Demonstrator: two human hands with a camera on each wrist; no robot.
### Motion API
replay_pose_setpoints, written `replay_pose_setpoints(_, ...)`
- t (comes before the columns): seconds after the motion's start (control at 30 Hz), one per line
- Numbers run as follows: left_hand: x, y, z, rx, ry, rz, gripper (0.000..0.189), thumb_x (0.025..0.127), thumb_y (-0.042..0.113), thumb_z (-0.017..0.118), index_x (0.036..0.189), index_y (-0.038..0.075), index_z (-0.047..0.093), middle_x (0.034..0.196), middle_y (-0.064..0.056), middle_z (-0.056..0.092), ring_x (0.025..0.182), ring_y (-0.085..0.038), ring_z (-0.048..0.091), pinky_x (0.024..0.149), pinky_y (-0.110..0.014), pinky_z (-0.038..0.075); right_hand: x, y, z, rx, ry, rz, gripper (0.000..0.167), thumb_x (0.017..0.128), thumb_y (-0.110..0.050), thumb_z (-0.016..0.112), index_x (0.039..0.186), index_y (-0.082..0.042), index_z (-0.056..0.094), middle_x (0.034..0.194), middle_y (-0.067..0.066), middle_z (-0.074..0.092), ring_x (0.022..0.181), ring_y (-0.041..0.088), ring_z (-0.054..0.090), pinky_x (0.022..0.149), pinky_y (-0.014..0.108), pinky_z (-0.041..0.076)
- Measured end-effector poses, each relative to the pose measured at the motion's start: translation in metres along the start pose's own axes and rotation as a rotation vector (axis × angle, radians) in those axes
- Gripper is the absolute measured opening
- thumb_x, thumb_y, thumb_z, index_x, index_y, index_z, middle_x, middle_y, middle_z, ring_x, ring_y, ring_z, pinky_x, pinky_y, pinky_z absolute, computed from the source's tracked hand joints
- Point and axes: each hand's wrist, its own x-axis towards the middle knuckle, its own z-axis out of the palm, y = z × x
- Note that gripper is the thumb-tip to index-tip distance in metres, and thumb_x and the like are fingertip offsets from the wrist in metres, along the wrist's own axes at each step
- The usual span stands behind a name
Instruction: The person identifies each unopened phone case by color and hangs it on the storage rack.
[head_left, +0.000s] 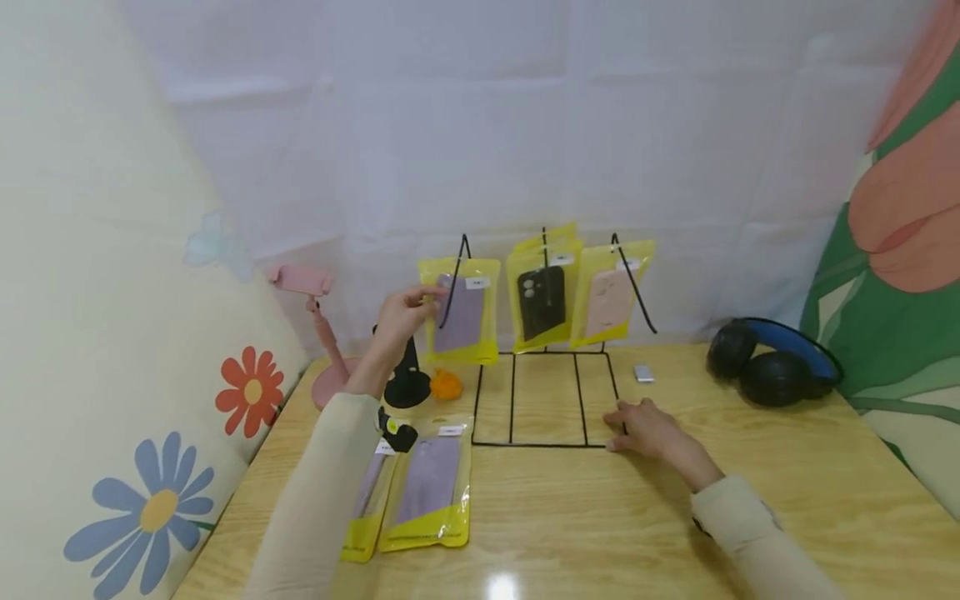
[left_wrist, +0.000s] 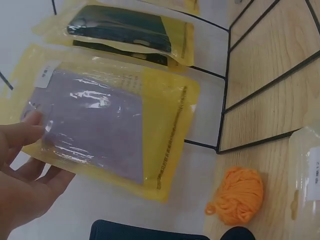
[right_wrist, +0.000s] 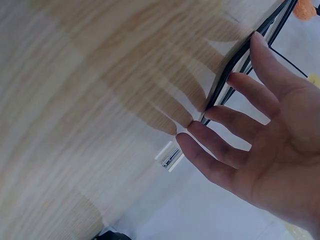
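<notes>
My left hand (head_left: 405, 315) pinches the lower left edge of a clear and yellow pouch (head_left: 467, 321) with a purple phone case inside. In the left wrist view the thumb (left_wrist: 22, 134) lies on the pouch's front and the fingers reach behind it. This pouch hangs at the left hook of a black wire display rack (head_left: 512, 400). My right hand (head_left: 652, 432) touches the right side of the rack's base, fingers extended, its fingertips on the wire in the right wrist view. Pouches with a black phone case (head_left: 542, 304) and a pink phone case (head_left: 606, 304) hang on the other hooks.
Two more purple-case pouches lie front left, one of them (head_left: 431, 483) in full view. Behind them are an orange yarn ball (head_left: 446, 385), a black stand (head_left: 407, 383) and a pink phone stand (head_left: 326, 333). Headphones (head_left: 776, 375) and a small white item (head_left: 643, 373) sit right.
</notes>
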Motion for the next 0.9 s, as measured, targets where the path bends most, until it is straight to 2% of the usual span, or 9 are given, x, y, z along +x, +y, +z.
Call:
replay_pose_setpoints(0.1, 0.003, 0.001, 0.001, 0.029, -0.015, 0.0, 0.031, 0.094, 0.005, 0.053, 0.123, 0.0, 0.064, 0.137, -0.016, 0.052, 0.123, -0.032, 0.047, 0.104, -0.049, 0.037, 0.002, 0.001, 0.004, 0.01, -0.013, 0.004, 0.049, 0.084, -0.028, 0.073, 0.123, -0.001, 0.065, 0.133, 0.035, 0.048, 0.109, 0.056, 0.049, 0.083, 0.058, 0.047)
replay_pose_setpoints(0.2, -0.006, -0.004, -0.001, 0.106, -0.02, 0.027, 0.03, 0.096, 0.006, 0.052, 0.124, 0.0, 0.062, 0.141, -0.018, 0.048, 0.131, -0.036, 0.04, 0.106, -0.053, 0.034, 0.003, 0.002, 0.008, 0.025, -0.023, 0.019, 0.049, 0.084, -0.027, 0.073, 0.124, -0.001, 0.064, 0.134, 0.035, 0.047, 0.11, 0.056, 0.048, 0.083, 0.059, 0.046)
replay_pose_setpoints(0.27, -0.02, -0.007, -0.003, 0.193, -0.005, 0.064, 0.03, 0.096, 0.006, 0.052, 0.124, 0.0, 0.062, 0.139, -0.019, 0.048, 0.128, -0.038, 0.042, 0.104, -0.052, 0.036, 0.002, 0.001, 0.007, 0.025, -0.024, 0.033, 0.048, 0.084, -0.027, 0.074, 0.124, -0.002, 0.064, 0.134, 0.034, 0.047, 0.11, 0.054, 0.048, 0.083, 0.058, 0.047)
replay_pose_setpoints(0.4, -0.056, -0.019, -0.011, 0.377, 0.026, 0.208, 0.025, 0.094, 0.002, 0.057, 0.117, -0.003, 0.064, 0.127, -0.024, 0.053, 0.113, -0.039, 0.048, 0.091, -0.052, 0.042, 0.001, 0.002, -0.001, 0.014, -0.013, 0.051, 0.048, 0.085, -0.027, 0.073, 0.124, -0.002, 0.064, 0.135, 0.033, 0.048, 0.11, 0.052, 0.049, 0.08, 0.058, 0.048)
replay_pose_setpoints(0.53, -0.103, -0.044, -0.025, 0.505, 0.004, 0.239, 0.022, 0.089, -0.004, 0.061, 0.11, -0.008, 0.064, 0.119, -0.029, 0.056, 0.109, -0.043, 0.051, 0.09, -0.057, 0.044, 0.0, 0.0, -0.006, 0.005, -0.009, 0.051, 0.048, 0.085, -0.028, 0.072, 0.125, -0.003, 0.064, 0.136, 0.033, 0.047, 0.108, 0.051, 0.049, 0.078, 0.057, 0.048)
replay_pose_setpoints(0.63, -0.133, -0.068, -0.031, 0.613, -0.015, 0.145, 0.026, 0.087, -0.002, 0.064, 0.112, -0.009, 0.062, 0.121, -0.032, 0.052, 0.113, -0.049, 0.048, 0.093, -0.062, 0.041, -0.001, 0.0, -0.009, -0.007, -0.006, 0.037, 0.048, 0.086, -0.028, 0.072, 0.126, -0.003, 0.063, 0.135, 0.033, 0.047, 0.107, 0.052, 0.05, 0.078, 0.057, 0.048)
replay_pose_setpoints(0.77, -0.164, -0.097, -0.036, 0.781, -0.09, -0.08, 0.047, 0.088, 0.016, 0.07, 0.126, -0.006, 0.055, 0.133, -0.035, 0.041, 0.122, -0.055, 0.036, 0.092, -0.068, 0.037, -0.002, 0.0, -0.008, -0.014, -0.011, 0.015, 0.048, 0.087, -0.028, 0.071, 0.126, -0.002, 0.063, 0.134, 0.034, 0.047, 0.106, 0.053, 0.05, 0.077, 0.059, 0.048)
replay_pose_setpoints(0.83, -0.177, -0.107, -0.038, 0.826, -0.152, -0.178, 0.062, 0.087, 0.027, 0.072, 0.135, -0.004, 0.047, 0.14, -0.036, 0.032, 0.126, -0.057, 0.028, 0.091, -0.071, 0.036, -0.001, -0.001, -0.006, -0.014, -0.016, 0.01, 0.048, 0.087, -0.028, 0.071, 0.126, -0.002, 0.063, 0.133, 0.035, 0.048, 0.106, 0.054, 0.049, 0.077, 0.06, 0.048)
replay_pose_setpoints(0.9, -0.188, -0.115, -0.042, 0.842, -0.184, -0.238, 0.075, 0.084, 0.035, 0.074, 0.139, -0.004, 0.042, 0.144, -0.038, 0.025, 0.127, -0.06, 0.023, 0.09, -0.073, 0.034, -0.001, -0.003, -0.003, -0.011, -0.022, 0.003, 0.048, 0.087, -0.028, 0.071, 0.126, -0.002, 0.063, 0.133, 0.035, 0.047, 0.106, 0.055, 0.049, 0.078, 0.06, 0.048)
